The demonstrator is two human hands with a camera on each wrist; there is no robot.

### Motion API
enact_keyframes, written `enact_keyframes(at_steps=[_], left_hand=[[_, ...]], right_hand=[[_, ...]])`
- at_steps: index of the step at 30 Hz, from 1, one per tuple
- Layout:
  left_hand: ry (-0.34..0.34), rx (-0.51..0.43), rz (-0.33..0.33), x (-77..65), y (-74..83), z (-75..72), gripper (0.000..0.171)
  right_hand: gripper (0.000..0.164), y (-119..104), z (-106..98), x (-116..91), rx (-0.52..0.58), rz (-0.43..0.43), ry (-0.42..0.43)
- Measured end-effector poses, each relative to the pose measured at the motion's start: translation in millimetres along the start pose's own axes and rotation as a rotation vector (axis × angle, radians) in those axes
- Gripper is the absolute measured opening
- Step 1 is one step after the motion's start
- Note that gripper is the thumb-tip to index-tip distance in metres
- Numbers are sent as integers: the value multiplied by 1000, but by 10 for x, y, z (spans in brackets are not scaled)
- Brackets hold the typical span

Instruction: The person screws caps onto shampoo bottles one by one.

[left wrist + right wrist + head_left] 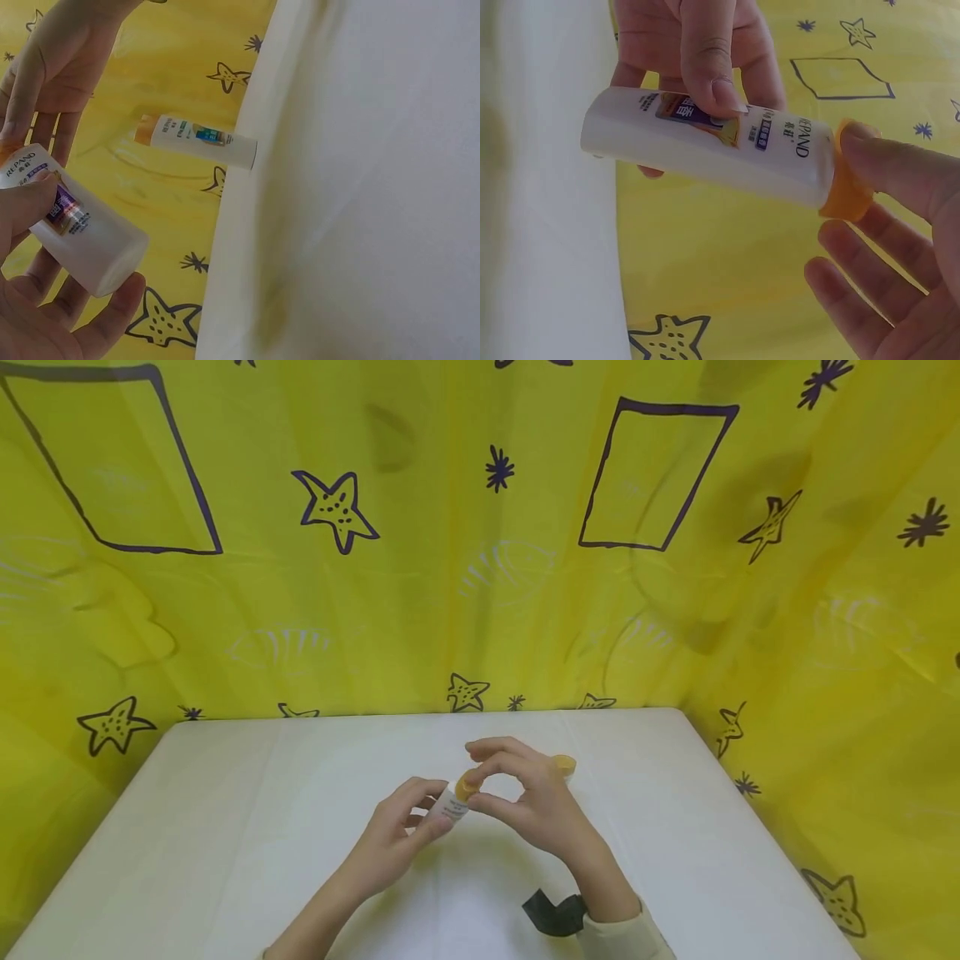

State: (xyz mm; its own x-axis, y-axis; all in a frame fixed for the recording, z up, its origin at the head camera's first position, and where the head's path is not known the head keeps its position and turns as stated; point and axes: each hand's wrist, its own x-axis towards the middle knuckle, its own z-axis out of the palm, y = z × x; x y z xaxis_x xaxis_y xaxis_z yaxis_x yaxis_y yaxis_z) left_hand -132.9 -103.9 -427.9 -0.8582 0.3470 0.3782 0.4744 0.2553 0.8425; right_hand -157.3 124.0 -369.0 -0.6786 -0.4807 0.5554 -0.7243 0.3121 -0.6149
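My left hand point(405, 822) grips a white bottle point(705, 146) around its body, thumb across the purple label and fingers beneath. The bottle is tilted above the table, its orange cap point(851, 169) pointing up and toward the right hand. With thumb and fingers, my right hand point(536, 793) pinches that cap; in the right wrist view the thumb presses on it while other fingers spread loosely below. A second white bottle point(199, 141) with an orange cap and green-blue label stands upright on the table. In the head view the right hand hides most of it.
A white-covered table point(247, 827) lies under both hands. Behind it and along its sides hangs a yellow curtain point(420, 610) printed with stars and fish. A black angular piece point(555, 914) sits at the right wrist, beside a light sleeve point(630, 935).
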Motion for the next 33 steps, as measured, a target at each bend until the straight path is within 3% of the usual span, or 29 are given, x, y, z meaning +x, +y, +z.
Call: enact_keyframes(at_steps=[9,19,29,33], left_hand=[[14,49,24,2,-13,2,30],[20,42,24,18,-19,-28,29],[-8,14,44,0,25,-17,27],[-14,25,75,-17,51,0,27]], right_hand=[[17,23,22,5,50,-23,-17],[30,5,-27,-9,50,-37,-48],[22,-59,-46,-16,-2,44,-20],[21,-64,-21,-21,28,35,-12]])
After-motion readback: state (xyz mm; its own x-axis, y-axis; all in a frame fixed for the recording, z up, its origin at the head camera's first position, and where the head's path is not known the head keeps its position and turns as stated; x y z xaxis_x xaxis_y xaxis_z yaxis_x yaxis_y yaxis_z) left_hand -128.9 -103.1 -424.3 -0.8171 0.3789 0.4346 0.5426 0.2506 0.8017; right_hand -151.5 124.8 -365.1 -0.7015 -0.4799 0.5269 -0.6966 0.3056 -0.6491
